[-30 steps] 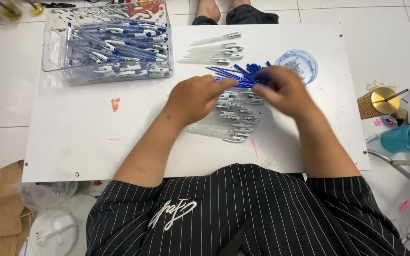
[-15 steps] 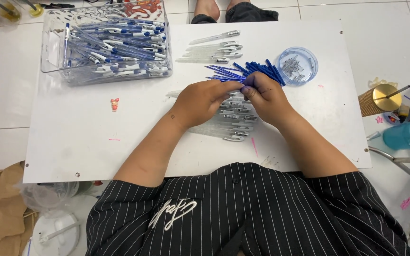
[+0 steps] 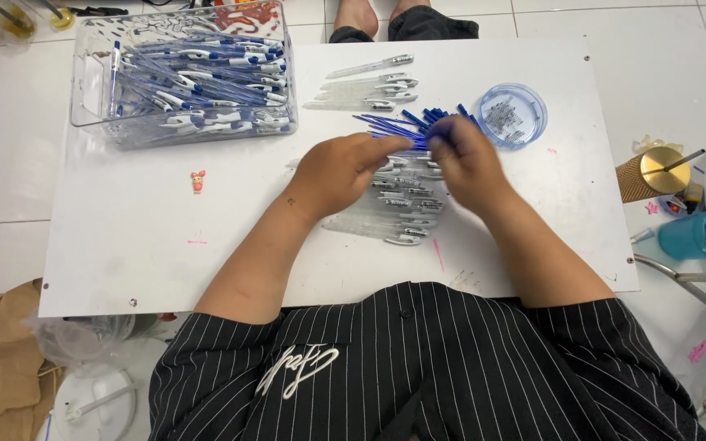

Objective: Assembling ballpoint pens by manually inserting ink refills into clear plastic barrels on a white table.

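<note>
A white board lies over glossy, seemingly white floor tiles.

One head-worn view, looking steeply down.
The camera sits above the person's striped shirt at the near edge, facing the far side of the white counter; it is close, taking in the whole counter and floor tiles around it.
</note>
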